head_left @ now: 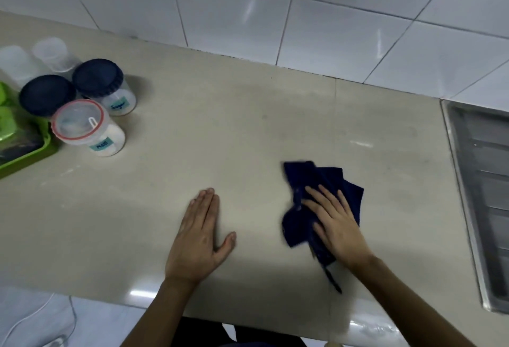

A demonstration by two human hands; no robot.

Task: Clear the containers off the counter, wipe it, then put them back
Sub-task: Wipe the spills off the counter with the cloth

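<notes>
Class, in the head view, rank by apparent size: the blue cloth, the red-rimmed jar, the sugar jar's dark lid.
1. blue cloth, largest though partly under the right hand.
2. red-rimmed jar.
3. sugar jar's dark lid, smallest, but it sits farther from the camera, so that is unsure.

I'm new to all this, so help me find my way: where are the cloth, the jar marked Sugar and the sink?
cloth (298,178): head view, on its far folded part.
Sugar jar (97,77): head view, on its dark blue lid.
sink (484,181): head view, on its ribbed metal drainboard.
</notes>
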